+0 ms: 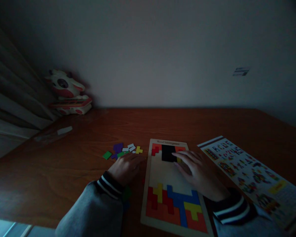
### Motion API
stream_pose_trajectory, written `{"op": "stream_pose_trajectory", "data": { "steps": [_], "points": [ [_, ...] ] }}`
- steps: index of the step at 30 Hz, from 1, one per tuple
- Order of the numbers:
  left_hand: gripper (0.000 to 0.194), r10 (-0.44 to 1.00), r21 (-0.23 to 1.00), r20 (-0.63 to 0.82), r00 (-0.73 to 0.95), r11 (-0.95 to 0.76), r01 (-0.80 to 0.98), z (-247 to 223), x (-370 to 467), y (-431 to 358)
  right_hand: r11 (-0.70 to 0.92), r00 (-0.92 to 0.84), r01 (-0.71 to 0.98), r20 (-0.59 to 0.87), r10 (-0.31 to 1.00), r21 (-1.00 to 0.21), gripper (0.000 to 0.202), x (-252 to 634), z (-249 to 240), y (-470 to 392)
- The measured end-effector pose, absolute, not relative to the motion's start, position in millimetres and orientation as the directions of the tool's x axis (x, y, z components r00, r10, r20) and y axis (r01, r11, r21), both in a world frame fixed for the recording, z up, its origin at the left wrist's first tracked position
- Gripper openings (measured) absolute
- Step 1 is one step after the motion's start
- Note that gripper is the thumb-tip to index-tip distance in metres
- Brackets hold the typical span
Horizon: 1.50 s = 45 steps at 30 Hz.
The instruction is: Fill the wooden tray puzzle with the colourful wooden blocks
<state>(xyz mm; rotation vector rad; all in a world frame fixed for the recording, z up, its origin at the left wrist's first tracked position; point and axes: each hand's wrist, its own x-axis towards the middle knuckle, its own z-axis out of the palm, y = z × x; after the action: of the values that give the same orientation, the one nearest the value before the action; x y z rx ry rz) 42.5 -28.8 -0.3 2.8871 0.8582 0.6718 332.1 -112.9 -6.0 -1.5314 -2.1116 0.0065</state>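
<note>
A light wooden puzzle board (pixel 160 176) lies on the table with coloured block pieces along its far and near ends. My right hand (pixel 196 169) rests over its far right part, thumb and fingers apart. Its fingertips touch or hover at the right edge of a black block area (pixel 168 153); a bit of yellow shows under the fingers. Left of the board, my left hand (pixel 127 167) lies palm down with fingers extended, just in front of loose pieces. Among these are a purple piece (pixel 118 147), a green piece (pixel 107 155), white pieces (pixel 131 147) and a yellow piece (pixel 139 150).
A printed pattern sheet (pixel 251 174) lies to the right of the board. More dark green and blue pieces (pixel 126 194) sit in shadow beside my left sleeve. A cow-shaped toy (pixel 70 92) stands at the back left by the curtain (pixel 12 89). The wall closes off the table's far side.
</note>
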Motion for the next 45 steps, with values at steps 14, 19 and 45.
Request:
{"op": "stream_pose_trajectory", "data": {
  "steps": [14,19,45],
  "points": [
    [0.019,0.432,0.253,0.623,0.652,-0.900,0.355,10,78,-52,0.357,-0.208,0.726,0.307,0.929,-0.588,0.018,317,25,-115],
    [0.014,0.504,0.376,0.623,0.598,-0.863,0.336,12,82,-56,0.272,-0.182,0.557,0.205,0.962,-0.785,0.027,298,29,-113],
    [0.037,0.721,0.409,-0.047,0.691,-0.617,0.672,62,20,-26,0.145,0.097,0.519,0.227,0.969,-0.842,0.033,304,27,-87]
  ]
}}
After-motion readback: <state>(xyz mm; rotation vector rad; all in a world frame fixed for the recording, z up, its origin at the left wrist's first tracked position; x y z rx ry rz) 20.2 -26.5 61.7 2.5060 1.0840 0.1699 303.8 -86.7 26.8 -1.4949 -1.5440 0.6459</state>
